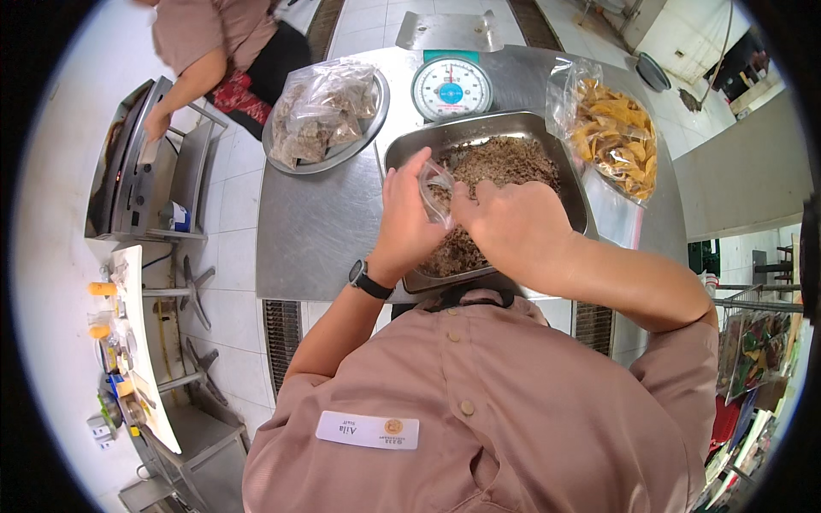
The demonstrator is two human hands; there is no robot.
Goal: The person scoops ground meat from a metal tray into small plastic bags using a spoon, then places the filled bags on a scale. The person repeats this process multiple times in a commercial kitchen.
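A small clear plastic zip bag [436, 192] is held over the metal tray, its mouth spread toward me. My left hand [410, 215], with a dark watch at the wrist, supports the bag from the left. From the other side, the curled fingers of my right hand [513, 224] grip the bag's edge; their tips are partly hidden. Beneath both hands lies a deep rectangular stainless steel tray [573, 168] of brown cooked ground meat [507, 163], or something like it. The meat is heaped toward the far right, and my hands cover part of it.
A round metal tray [383, 96] with filled clear bags [321, 118] stands at the far left of the steel table [314, 224]. A dial scale [451, 88] is behind the tray. Yellow chips [616, 138] in plastic lie right, near flat bags [612, 215]. Another person [211, 51] reaches toward a griddle [131, 167].
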